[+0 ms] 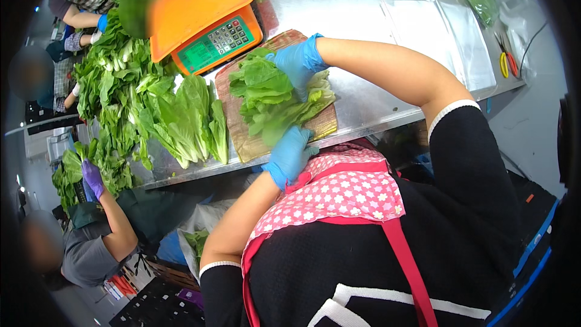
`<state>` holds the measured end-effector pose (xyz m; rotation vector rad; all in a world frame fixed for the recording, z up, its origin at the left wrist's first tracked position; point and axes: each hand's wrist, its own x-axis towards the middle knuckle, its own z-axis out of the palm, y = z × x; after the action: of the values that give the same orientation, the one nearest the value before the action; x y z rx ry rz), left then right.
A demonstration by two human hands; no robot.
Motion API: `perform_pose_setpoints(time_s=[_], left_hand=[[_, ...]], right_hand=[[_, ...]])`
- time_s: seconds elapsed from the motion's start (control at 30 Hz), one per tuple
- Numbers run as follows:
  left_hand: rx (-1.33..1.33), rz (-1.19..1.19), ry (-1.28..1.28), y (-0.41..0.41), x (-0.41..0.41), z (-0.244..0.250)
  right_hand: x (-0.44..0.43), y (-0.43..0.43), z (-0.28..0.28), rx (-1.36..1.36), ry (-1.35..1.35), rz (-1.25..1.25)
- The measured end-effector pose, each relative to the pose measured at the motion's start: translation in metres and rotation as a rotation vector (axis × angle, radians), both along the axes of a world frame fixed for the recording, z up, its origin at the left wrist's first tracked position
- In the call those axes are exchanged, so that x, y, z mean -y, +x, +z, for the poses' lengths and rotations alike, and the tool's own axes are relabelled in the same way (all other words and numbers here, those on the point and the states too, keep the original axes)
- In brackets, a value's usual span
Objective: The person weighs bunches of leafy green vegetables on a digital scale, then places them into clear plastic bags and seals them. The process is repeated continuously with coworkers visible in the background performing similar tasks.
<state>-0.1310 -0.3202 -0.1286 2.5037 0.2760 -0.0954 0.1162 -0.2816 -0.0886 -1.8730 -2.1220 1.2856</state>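
Observation:
A bunch of leafy greens (268,95) lies on a brown woven mat (245,138) at the edge of the metal table. My right hand (297,66), in a blue glove, grips the bunch from above, near its pale stems. At the near edge of the same bunch is my left hand (288,156), also blue-gloved; its fingers are bent and slightly blurred, and whether they pinch a leaf is unclear. Just left of the mat lie loose heads of long-leaf lettuce (186,122).
An orange weighing scale (206,13) stands behind the mat. Greens (111,95) are heaped along the left. Clear plastic bags (431,41) and scissors (508,63) lie at right. A co-worker's purple-gloved hand (93,179) touches greens at lower left; other people work at upper left.

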Motion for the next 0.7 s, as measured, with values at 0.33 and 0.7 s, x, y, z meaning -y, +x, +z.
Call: perform_pose_setpoints(time_s=[0.33,0.7], left_hand=[[0.357,-0.246,0.696,0.043,-0.035,0.079],[0.129,-0.168,0.317,0.052,-0.076,0.050]], right_hand=[[-0.001,-0.003,-0.035,0.144,0.167,0.277],[0.020,0.022,-0.060,-0.298,0.595,-0.628]])
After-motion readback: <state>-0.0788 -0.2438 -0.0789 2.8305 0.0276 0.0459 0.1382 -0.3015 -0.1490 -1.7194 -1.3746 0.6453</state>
